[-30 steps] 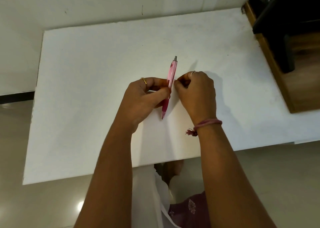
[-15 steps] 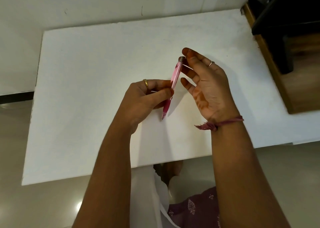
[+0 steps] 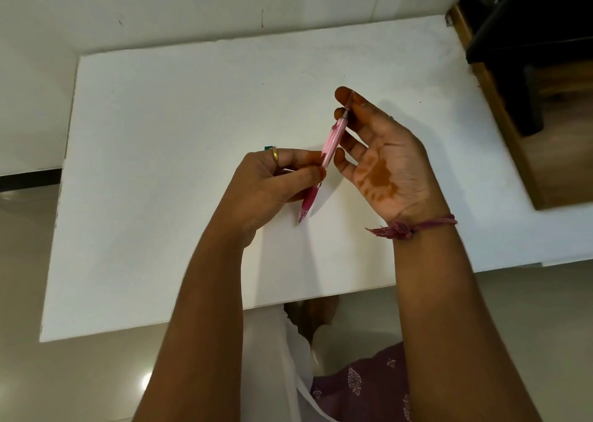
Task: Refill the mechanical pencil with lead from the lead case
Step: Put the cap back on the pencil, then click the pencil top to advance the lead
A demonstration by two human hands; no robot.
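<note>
My left hand [image 3: 276, 187] grips a pink mechanical pencil [image 3: 332, 142] around its middle, above the white table [image 3: 160, 133]. The pencil is tilted, with its dark pink tip pointing down toward me and its grey top end up. My right hand [image 3: 382, 161] is turned palm up. Its thumb and forefinger pinch a thin lead [image 3: 350, 99] right at the pencil's top opening, while the other fingers are spread loosely beside the barrel. A small teal object [image 3: 267, 147], perhaps the lead case, peeks out behind my left hand and is mostly hidden.
A wooden cabinet [image 3: 545, 152] stands against the table's right edge, with a black object [image 3: 529, 36] on it. A wall runs behind the table. The table's near edge lies just beyond my forearms, with the floor and my clothing below.
My right hand lifted off the table beside the pencil, turned palm up and rose to the pencil's top end. My left hand tilted the pencil slightly to the right.
</note>
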